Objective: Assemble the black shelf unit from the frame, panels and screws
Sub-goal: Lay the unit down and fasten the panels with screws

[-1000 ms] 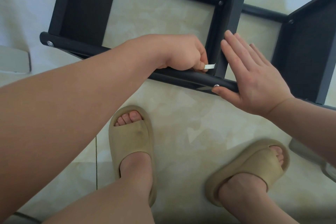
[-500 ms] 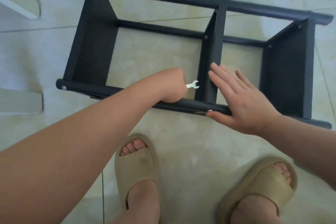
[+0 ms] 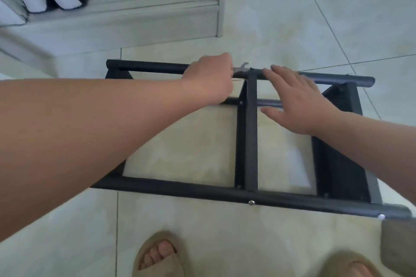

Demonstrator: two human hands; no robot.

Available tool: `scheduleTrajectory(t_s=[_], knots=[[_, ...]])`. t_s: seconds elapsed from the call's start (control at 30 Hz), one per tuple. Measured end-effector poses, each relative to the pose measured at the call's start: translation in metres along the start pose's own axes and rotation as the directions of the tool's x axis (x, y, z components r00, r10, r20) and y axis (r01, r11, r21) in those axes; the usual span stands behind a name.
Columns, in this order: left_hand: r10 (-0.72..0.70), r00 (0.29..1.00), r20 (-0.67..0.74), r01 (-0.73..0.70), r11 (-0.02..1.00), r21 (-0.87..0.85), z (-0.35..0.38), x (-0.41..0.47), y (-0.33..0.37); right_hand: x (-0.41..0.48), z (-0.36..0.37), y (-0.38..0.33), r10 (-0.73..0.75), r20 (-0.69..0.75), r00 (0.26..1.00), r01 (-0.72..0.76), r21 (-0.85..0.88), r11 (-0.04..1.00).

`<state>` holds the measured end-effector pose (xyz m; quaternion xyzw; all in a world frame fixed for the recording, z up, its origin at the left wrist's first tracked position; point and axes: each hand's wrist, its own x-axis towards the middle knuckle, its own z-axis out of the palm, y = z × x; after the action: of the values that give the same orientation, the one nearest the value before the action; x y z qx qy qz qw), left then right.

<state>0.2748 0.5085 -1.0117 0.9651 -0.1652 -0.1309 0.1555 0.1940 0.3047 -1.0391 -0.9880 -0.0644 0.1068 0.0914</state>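
Shelf unit (image 3: 246, 141) on its side on floor (image 3: 225, 227); left hand (image 3: 209, 78) fisted round small wrench (image 3: 242, 68) at far rail (image 3: 153, 68) joint, likely tightening it; right hand (image 3: 297, 101) flat, fingers spread, bracing the rail

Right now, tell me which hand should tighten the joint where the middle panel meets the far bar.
Left. The left hand grips the wrench, its head right beside that joint on the far bar. The right hand rests open on the bar, with no tool; it likely serves better steadying.
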Motion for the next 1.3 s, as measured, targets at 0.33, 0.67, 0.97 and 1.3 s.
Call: scheduleTrajectory(t_s=[0.33,0.67,0.97,1.3], knots=[[-0.177,0.982,0.068,0.175,0.984,0.030,0.018,0.067,-0.018,0.057,0.002,0.009,0.147,-0.079,0.986,-0.153,-0.089,0.984],[-0.099,0.982,0.163,0.093,0.995,0.043,-0.082,-0.041,0.031,-0.070,-0.094,-0.049,0.110,-0.137,0.985,-0.120,-0.067,0.991],[-0.260,0.927,0.269,0.247,0.966,0.083,-0.058,-0.211,0.033,-0.215,-0.061,-0.126,0.068,0.040,0.997,-0.066,-0.053,0.996],[-0.259,0.953,0.159,0.261,0.965,0.005,-0.017,-0.317,0.039,-0.295,-0.038,-0.156,0.130,0.103,0.986,-0.130,-0.010,0.992]])
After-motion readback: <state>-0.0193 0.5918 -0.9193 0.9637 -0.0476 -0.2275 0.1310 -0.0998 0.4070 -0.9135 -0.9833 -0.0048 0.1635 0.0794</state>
